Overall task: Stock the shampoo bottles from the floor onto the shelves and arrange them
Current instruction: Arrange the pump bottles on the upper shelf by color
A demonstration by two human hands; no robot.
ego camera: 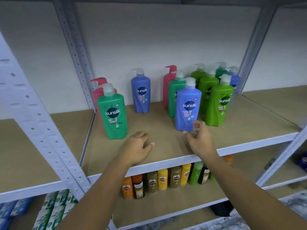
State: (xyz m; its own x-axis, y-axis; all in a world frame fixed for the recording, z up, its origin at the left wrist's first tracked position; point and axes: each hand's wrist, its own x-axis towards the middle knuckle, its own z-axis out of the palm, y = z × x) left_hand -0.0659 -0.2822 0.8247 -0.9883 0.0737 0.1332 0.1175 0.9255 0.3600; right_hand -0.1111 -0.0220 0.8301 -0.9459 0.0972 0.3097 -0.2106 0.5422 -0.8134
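The blue shampoo bottle [188, 105] stands upright on the shelf [159, 123], at the front of the right cluster. Your right hand [200, 141] is just beside its base, fingers loosely spread and empty. Your left hand [137, 146] rests relaxed on the board, holding nothing.

Green-and-white boxes [54, 208] stand low at the near left, blue packs [10, 211] to their left, a plain white wall [149, 39] far behind.

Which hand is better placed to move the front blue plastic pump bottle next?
Right. The right hand is loosely open in front of the blue plastic pump bottle; the left hand rests on the brown shelf board, nearer the teal-green pump bottle.
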